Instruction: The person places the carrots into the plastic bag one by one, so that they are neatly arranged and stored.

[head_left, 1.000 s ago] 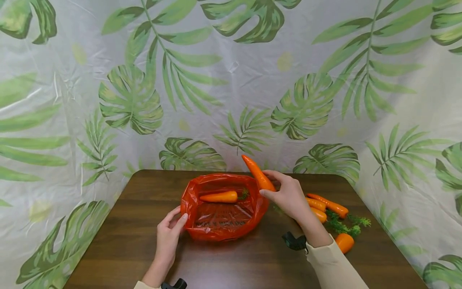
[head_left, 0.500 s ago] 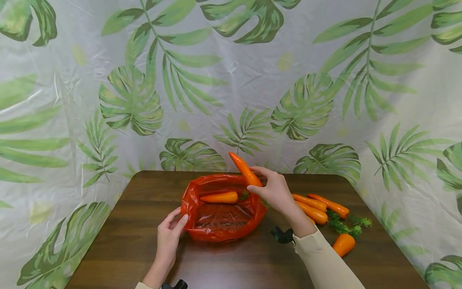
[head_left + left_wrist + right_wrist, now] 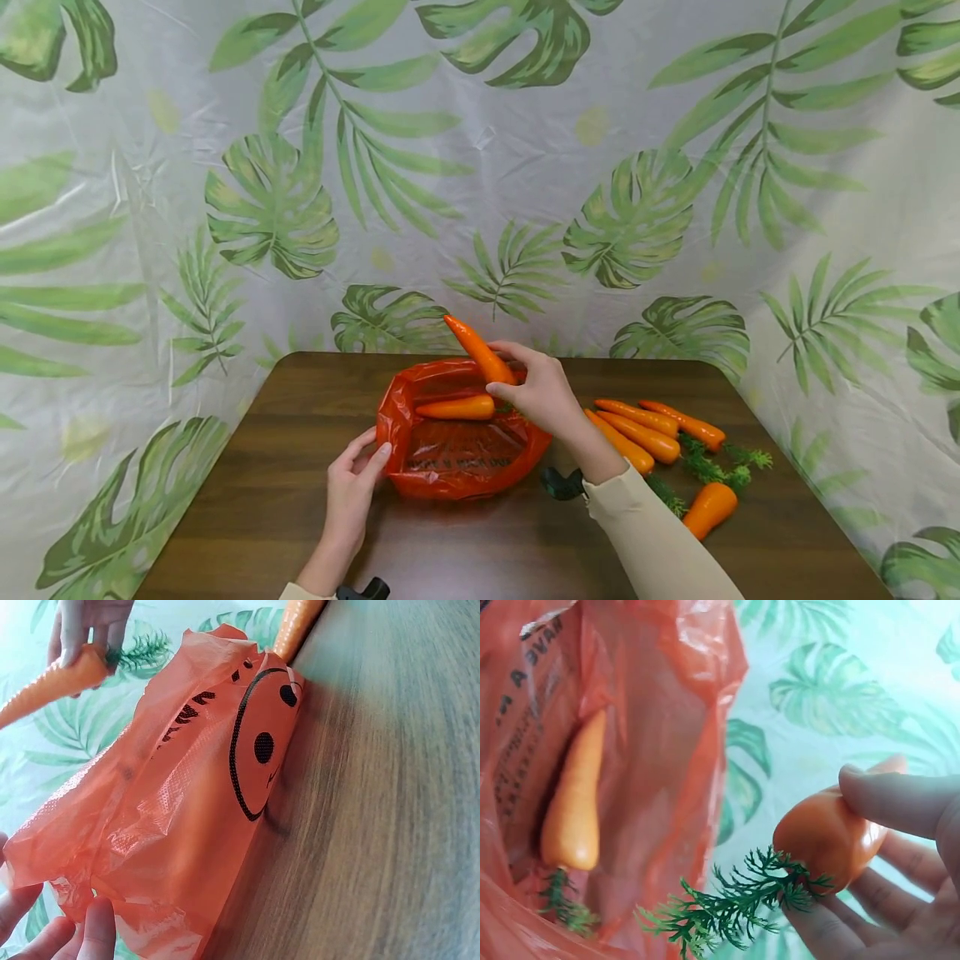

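Observation:
A red plastic bag [image 3: 461, 483] stands on the table with its mouth spread open. My left hand [image 3: 351, 492] grips the bag's left edge, with fingertips on the film in the left wrist view. One carrot [image 3: 456, 408] lies inside, its green top to the right. Above the bag's far right part, my right hand [image 3: 542, 392] holds another carrot [image 3: 480, 350] by its thick end, tip pointing up and left. In the right wrist view this carrot's leafy top [image 3: 742, 900] hangs free of the fingers, near the bag's rim.
Several carrots [image 3: 648, 437] with green tops lie on the wooden table [image 3: 300, 400] right of the bag, some near my right forearm. One carrot [image 3: 711, 508] lies nearer me. A leaf-print curtain [image 3: 525, 167] hangs behind the table's far edge.
My right hand has moved left with its carrot, from the bag's right rim to above its mouth. The left hand and the bag stay nearly still.

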The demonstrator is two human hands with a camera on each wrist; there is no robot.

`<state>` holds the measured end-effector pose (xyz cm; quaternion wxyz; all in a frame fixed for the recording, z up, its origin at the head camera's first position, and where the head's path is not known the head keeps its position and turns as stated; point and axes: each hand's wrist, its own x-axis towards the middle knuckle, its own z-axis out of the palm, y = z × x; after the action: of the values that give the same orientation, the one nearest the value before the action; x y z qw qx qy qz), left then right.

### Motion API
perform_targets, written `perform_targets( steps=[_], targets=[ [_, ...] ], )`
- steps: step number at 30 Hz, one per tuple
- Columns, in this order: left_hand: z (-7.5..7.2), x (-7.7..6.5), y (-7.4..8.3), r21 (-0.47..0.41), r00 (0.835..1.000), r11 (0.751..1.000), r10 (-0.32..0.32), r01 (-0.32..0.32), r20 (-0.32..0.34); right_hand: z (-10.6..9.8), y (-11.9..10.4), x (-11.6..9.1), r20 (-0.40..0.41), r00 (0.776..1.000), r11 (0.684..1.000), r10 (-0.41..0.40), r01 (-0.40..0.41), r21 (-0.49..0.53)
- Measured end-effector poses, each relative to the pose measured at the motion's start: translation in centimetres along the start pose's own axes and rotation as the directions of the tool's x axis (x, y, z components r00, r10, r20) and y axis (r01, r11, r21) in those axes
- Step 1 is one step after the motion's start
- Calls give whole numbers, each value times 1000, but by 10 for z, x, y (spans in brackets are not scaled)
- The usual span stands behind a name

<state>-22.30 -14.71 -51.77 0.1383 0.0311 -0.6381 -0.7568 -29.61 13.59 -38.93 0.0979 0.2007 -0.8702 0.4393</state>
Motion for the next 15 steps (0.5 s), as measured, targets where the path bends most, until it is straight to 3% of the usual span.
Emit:
perform_targets(
  steps=[6, 15],
  targets=[
    [0, 0, 0, -7, 1000, 1000, -7, 7, 4, 12, 12, 3, 60, 998, 999, 4, -6, 43],
    [0, -1, 0, -2, 1000, 1000, -12, 12, -2, 23, 33, 5, 134, 990, 998, 33, -26, -54]
  ],
)
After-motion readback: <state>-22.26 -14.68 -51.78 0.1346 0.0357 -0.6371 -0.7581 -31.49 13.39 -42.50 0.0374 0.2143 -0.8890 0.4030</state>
